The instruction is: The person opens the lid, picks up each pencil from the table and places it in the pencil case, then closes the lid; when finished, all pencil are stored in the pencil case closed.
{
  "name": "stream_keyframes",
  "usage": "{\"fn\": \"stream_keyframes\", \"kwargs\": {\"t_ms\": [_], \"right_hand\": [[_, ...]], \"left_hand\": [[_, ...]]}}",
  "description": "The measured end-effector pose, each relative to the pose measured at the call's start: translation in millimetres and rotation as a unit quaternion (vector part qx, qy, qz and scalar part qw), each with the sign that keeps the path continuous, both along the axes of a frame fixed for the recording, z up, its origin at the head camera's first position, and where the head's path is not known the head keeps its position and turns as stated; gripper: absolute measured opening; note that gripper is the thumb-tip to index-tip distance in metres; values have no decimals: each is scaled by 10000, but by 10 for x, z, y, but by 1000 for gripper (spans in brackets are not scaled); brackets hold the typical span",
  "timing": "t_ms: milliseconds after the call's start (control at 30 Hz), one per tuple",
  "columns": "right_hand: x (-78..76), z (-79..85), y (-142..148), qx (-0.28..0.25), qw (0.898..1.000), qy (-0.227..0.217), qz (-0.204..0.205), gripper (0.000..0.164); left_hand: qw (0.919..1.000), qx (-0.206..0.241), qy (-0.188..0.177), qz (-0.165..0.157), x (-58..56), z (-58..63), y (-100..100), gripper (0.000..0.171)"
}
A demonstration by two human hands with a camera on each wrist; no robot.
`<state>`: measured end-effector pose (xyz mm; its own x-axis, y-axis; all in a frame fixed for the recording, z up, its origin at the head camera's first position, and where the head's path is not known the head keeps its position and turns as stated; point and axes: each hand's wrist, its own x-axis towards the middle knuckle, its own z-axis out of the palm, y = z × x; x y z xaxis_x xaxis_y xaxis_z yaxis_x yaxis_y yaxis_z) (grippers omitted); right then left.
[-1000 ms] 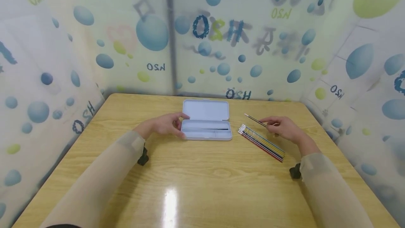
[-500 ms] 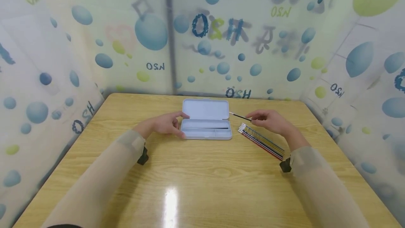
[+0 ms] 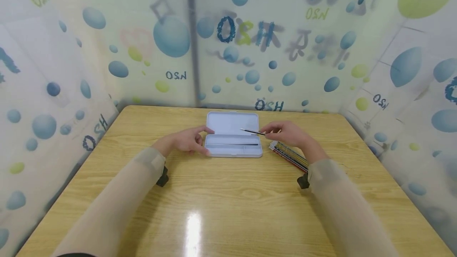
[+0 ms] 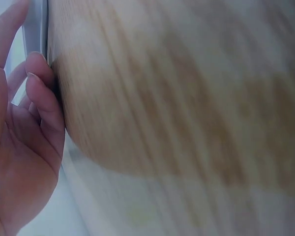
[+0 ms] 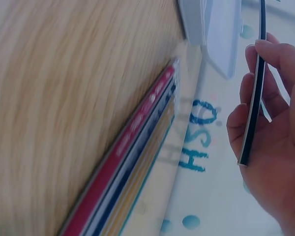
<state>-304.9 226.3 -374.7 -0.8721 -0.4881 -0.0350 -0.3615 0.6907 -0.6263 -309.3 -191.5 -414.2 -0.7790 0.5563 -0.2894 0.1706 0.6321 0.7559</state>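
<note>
A white pencil case (image 3: 230, 123) lies with its lid folded back on the table. One dark pencil (image 3: 239, 144) is in its long rear compartment. My left hand (image 3: 186, 139) holds the case at its left end, thumb by the near corner and index finger by the hinge. Between thumb and fingers of my right hand (image 3: 285, 134) is a black pencil (image 5: 255, 98), its pale end pointing left over the case. Just right of the case lies a row of pencils (image 3: 287, 156) in red, dark blue and yellow, partly covered by my right wrist.
The wooden table (image 3: 228, 201) reaches back to a patterned curtain (image 3: 143, 50) that also hangs on both sides. A small black device (image 3: 303, 181) is worn under the right wrist, and another (image 3: 163, 177) under the left.
My right hand has carried the black pencil left from beside the row of pencils to the right part of the case. My left hand has stayed at the case's left end.
</note>
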Motion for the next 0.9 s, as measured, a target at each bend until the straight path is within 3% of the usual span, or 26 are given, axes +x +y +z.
{"fn": "stream_keyframes", "kwargs": {"t_ms": [467,900], "right_hand": [[-159,-86,-515,-103,9992,-303,259,21],[-236,-209,-869,33,9988,-320,368,19]], "left_hand": [[10000,67,-14,31,-17,-30,-16,86],[9999,82,-61,103,-38,-47,-13,85]]}}
